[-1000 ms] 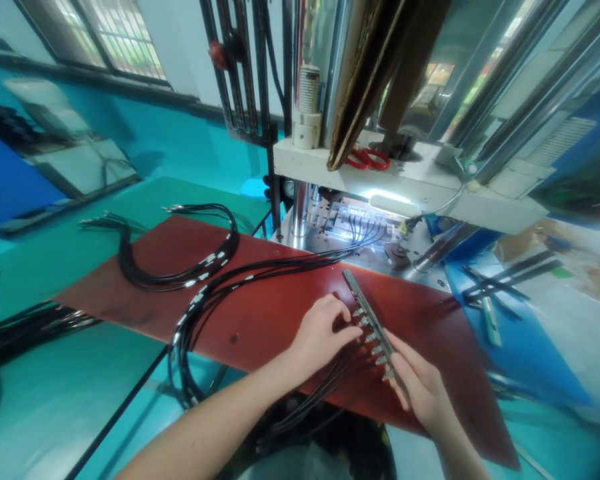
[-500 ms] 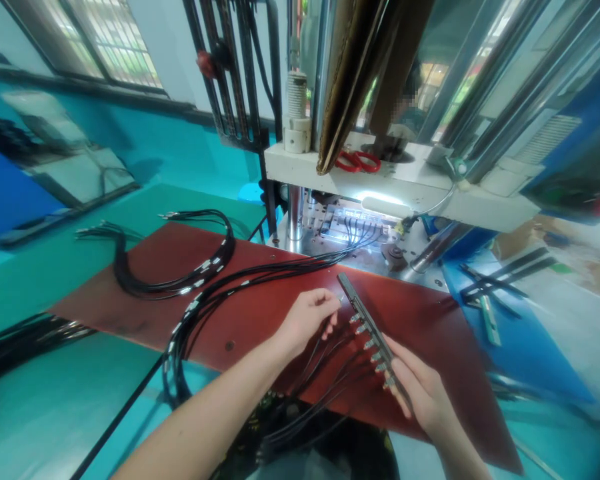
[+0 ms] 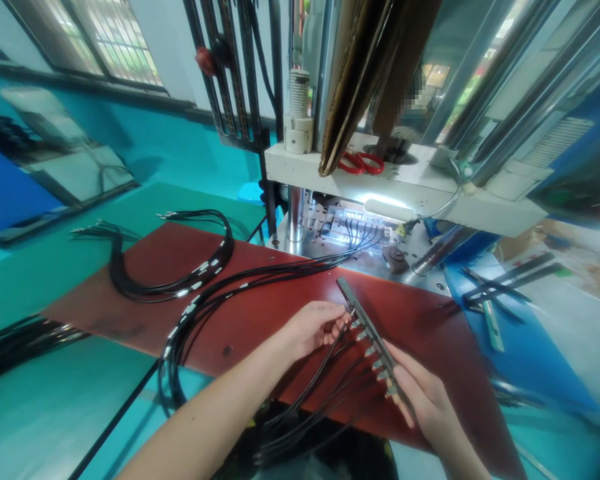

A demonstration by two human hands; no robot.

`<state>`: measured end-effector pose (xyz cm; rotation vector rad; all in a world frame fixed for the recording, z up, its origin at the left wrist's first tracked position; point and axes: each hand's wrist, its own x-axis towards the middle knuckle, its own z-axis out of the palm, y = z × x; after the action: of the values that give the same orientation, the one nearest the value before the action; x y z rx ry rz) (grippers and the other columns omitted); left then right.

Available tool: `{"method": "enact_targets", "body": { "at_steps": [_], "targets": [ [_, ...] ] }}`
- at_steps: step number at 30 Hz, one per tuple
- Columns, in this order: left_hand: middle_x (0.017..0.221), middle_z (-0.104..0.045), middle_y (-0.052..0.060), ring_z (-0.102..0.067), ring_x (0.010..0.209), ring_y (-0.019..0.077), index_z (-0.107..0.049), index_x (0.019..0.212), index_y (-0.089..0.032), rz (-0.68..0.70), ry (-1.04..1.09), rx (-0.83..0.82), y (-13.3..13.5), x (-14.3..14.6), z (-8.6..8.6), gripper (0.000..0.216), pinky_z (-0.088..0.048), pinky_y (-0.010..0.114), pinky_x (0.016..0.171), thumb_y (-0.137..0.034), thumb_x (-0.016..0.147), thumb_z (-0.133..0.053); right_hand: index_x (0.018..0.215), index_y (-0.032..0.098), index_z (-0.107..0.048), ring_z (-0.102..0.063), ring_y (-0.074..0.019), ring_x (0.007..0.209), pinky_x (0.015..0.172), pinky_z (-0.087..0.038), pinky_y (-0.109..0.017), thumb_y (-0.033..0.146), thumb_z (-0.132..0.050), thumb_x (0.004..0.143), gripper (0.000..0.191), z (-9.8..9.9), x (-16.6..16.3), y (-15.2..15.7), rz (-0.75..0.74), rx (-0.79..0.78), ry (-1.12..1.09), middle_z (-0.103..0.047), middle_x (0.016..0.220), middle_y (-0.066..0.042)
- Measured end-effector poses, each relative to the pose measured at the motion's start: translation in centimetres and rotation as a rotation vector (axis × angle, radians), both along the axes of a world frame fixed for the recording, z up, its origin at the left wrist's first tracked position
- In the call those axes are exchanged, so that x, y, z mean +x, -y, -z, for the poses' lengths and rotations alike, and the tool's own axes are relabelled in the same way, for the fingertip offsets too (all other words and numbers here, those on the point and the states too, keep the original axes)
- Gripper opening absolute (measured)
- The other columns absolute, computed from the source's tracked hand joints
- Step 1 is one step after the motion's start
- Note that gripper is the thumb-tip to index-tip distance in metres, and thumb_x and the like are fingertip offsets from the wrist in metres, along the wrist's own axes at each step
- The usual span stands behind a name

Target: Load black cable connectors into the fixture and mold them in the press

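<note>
My right hand grips the lower end of a dark metal bar, tilted above a red-brown board. Along the bar's left edge sits a row of several small metal connectors, with black cables running down from them toward my lap. My left hand is closed in a pinch on the end of one black cable, its metal tip touching the bar near the upper end. The fingertips partly hide that tip.
Behind the board stands a press with a lit metal bed and red-handled scissors on its plate. Bundled black cables lie across the board's left. A cutter and dark strips rest on a blue surface at right.
My left hand has moved slightly down and right, bringing the cable's tip from beside the bar up against it. My right hand still holds the bar in nearly the same place.
</note>
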<state>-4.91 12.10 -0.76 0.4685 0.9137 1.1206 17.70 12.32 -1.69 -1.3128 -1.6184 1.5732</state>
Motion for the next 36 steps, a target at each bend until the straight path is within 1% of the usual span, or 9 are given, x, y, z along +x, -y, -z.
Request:
{"method": "enact_targets", "body": {
  "at_steps": [9,14,17,21,25,28,31,33,36],
  "targets": [
    [0.058,-0.051,-0.003,-0.041,0.049,0.0063,-0.055,0.064,-0.013,-0.007,-0.388,0.121,0.3,1.0,-0.6,0.025,-0.028,0.02,0.048,-0.031,0.057,-0.071,0.119,0.017,-0.053,-0.037,-0.0073,0.034,0.032,-0.032,-0.02,0.052,-0.052,0.076,0.056,-0.6,-0.1,-0.1,0.004,0.013,0.03,-0.055,0.056,0.0],
    [0.069,-0.049,0.0,-0.044,0.07,0.013,-0.052,0.061,-0.016,-0.151,-1.162,0.478,2.0,2.3,-2.0,0.019,-0.036,0.026,0.063,-0.029,0.069,-0.063,0.121,0.016,-0.05,-0.038,-0.0066,0.036,0.033,-0.03,-0.018,0.048,-0.051,0.079,0.053,-1.0,-0.3,0.1,0.009,-0.002,0.041,-0.056,0.058,0.0],
    [0.073,-0.05,0.003,-0.042,0.075,0.0176,-0.054,0.063,-0.016,-0.107,-1.613,0.668,3.1,3.0,-2.4,0.02,-0.037,0.032,0.067,-0.031,0.078,-0.053,0.121,0.016,-0.051,-0.036,-0.0066,0.034,0.034,-0.031,-0.02,0.046,-0.05,0.08,0.051,-1.0,-0.3,0.1,0.0,0.029,0.036,-0.054,0.054,0.002],
    [0.073,-0.05,0.006,-0.042,0.074,0.0189,-0.054,0.066,-0.015,-0.055,-1.824,0.758,3.4,3.7,-2.5,0.018,-0.037,0.034,0.066,-0.019,0.081,-0.043,0.121,0.016,-0.05,-0.036,-0.0062,0.033,0.032,-0.029,-0.018,0.047,-0.05,0.08,0.052,-0.9,-0.3,0.2,0.002,0.025,0.028,-0.054,0.052,0.002],
    [0.07,-0.05,0.003,-0.046,0.068,0.0149,-0.049,0.063,-0.016,-0.186,-1.484,0.576,3.0,2.6,-3.6,0.015,-0.039,0.03,0.063,-0.02,0.077,-0.045,0.119,0.017,-0.053,-0.036,-0.0057,0.033,0.031,-0.031,-0.018,0.048,-0.052,0.078,0.051,-0.9,-0.3,0.2,0.028,0.026,0.009,-0.054,0.053,0.002],
    [0.065,-0.051,0.0,-0.047,0.053,0.0101,-0.045,0.067,-0.017,-0.178,-0.829,0.289,2.2,0.6,-3.7,0.013,-0.038,0.024,0.051,-0.027,0.075,-0.047,0.117,0.017,-0.055,-0.036,-0.0059,0.032,0.031,-0.033,-0.019,0.048,-0.054,0.077,0.05,-1.0,-0.3,0.2,0.039,0.031,-0.015,-0.055,0.054,0.001],
    [0.059,-0.051,-0.002,-0.039,0.039,0.0057,-0.046,0.072,-0.016,-0.072,-0.224,0.086,1.1,-1.1,-2.4,0.016,-0.028,0.02,0.04,-0.031,0.073,-0.05,0.118,0.018,-0.054,-0.037,-0.0062,0.032,0.032,-0.033,-0.019,0.048,-0.053,0.077,0.051,-1.0,-0.3,0.1,0.034,0.013,-0.009,-0.055,0.053,0.002],
    [0.055,-0.048,-0.003,-0.032,0.036,0.0033,-0.05,0.075,-0.014,-0.06,-0.033,0.003,0.5,-1.4,-1.1,0.02,-0.021,0.018,0.038,-0.033,0.071,-0.054,0.119,0.017,-0.053,-0.038,-0.0069,0.033,0.032,-0.033,-0.019,0.05,-0.053,0.077,0.054,-1.1,-0.3,0.2,0.035,0.0,0.011,-0.056,0.053,0.001],
    [0.052,-0.047,-0.003,-0.033,0.036,0.0037,-0.054,0.074,-0.013,-0.046,-0.032,-0.006,0.1,-0.9,0.0,0.023,-0.019,0.017,0.037,-0.035,0.069,-0.055,0.12,0.015,-0.052,-0.039,-0.0081,0.034,0.032,-0.032,-0.02,0.05,-0.053,0.077,0.056,-1.1,-0.3,0.2,0.039,0.004,0.027,-0.056,0.052,0.0]
  ]
}}
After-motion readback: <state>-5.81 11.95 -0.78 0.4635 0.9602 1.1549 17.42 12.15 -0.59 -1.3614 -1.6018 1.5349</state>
